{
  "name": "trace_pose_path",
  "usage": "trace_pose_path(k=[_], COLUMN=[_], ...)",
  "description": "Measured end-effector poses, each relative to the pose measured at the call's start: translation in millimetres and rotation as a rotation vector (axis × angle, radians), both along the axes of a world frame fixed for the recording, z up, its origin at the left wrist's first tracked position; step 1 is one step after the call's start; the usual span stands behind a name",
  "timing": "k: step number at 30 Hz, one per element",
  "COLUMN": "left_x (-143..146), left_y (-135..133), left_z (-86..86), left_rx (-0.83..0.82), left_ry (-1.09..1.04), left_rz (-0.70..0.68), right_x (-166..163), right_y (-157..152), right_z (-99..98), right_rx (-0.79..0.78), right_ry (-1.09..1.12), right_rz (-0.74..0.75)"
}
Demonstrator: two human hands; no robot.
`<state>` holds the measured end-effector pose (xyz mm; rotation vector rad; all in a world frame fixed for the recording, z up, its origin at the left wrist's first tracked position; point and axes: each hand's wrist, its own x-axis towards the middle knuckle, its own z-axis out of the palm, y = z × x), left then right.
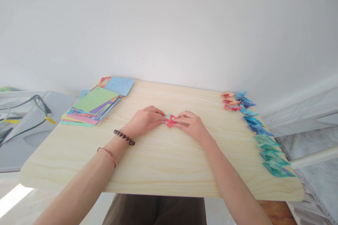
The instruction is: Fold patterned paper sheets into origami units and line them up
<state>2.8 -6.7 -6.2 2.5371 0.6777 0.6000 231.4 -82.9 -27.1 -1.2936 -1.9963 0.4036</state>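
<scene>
In the head view, a small folded red paper piece is at the middle of the table, between the hands. It is probably very light, pliable in single layers, stiffer where folded and easily creased; opposite edges seem the best hold. The left hand pinches its left side, the right hand its right, forearms slanting inward.
</scene>
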Motion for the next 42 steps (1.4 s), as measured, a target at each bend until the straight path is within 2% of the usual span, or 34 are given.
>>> trace_pose_path(k=[9, 15, 20, 26, 31, 35, 42], left_x=[7.9, 12.6, 14.2, 17.5, 16.1, 12.6, 10.3], left_y=[-12.4, -16.5, -19.3, -22.3, -19.0, -13.4, -17.3], left_z=[8.5, 6.6, 9.7, 7.4, -0.6, -6.8, -5.1], left_rx=[0.196, 0.25, 0.288, 0.323, 0.244, 0.118, -0.006], left_ry=[0.101, 0.134, 0.152, 0.149, 0.091, 0.009, -0.089], left_rz=[-0.036, 0.029, 0.009, 0.056, 0.081, 0.064, 0.122], right_x=[-4.7, -10.9, -14.2, -13.1, -12.3, -13.2, -13.2], right_y=[-1.1, -5.6, -8.4, -7.8, -7.7, -6.9, -5.2], right_z=[-1.8, 3.7, 7.2, 6.3, 8.1, 5.9, 3.5], right_rx=[0.043, 0.065, 0.053, 0.054, 0.027, -0.019, -0.043], right_ry=[-0.05, -0.141, -0.191, -0.164, -0.113, -0.101, -0.091], right_rz=[-0.044, -0.099, -0.141, -0.119, -0.105, -0.197, -0.217])
